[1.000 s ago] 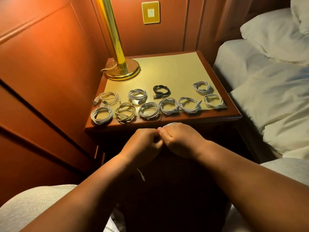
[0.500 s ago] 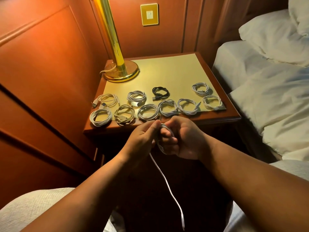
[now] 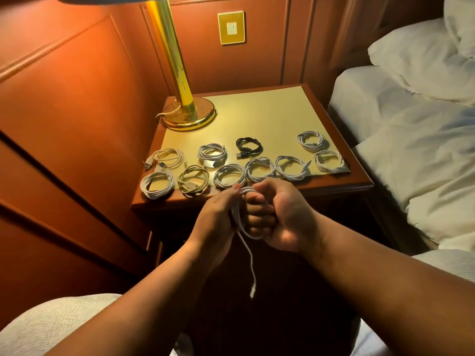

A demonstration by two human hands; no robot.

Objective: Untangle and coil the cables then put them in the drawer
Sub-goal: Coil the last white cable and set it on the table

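A white cable [image 3: 240, 217] is looped between my two hands just in front of the nightstand's front edge. My right hand [image 3: 280, 214] grips the coil with curled fingers. My left hand [image 3: 218, 214] pinches the cable at the top of the loops. A short loose end with a plug [image 3: 252, 292] hangs below. Several coiled white cables [image 3: 228, 176] and one coiled black cable [image 3: 248, 147] lie in rows on the nightstand top [image 3: 257, 111]. The dark nightstand front, and any drawer in it, is hidden in shadow behind my hands.
A brass lamp [image 3: 187, 111] stands at the back left of the nightstand. Red wooden wall panels run along the left. A bed with white sheets and pillows [image 3: 411, 124] is close on the right. My knees in pale cloth [image 3: 59, 322] are at the bottom.
The hanging end of the white cable has become much shorter as more loops have gathered in my right hand. Both hands rose slightly toward the nightstand edge.
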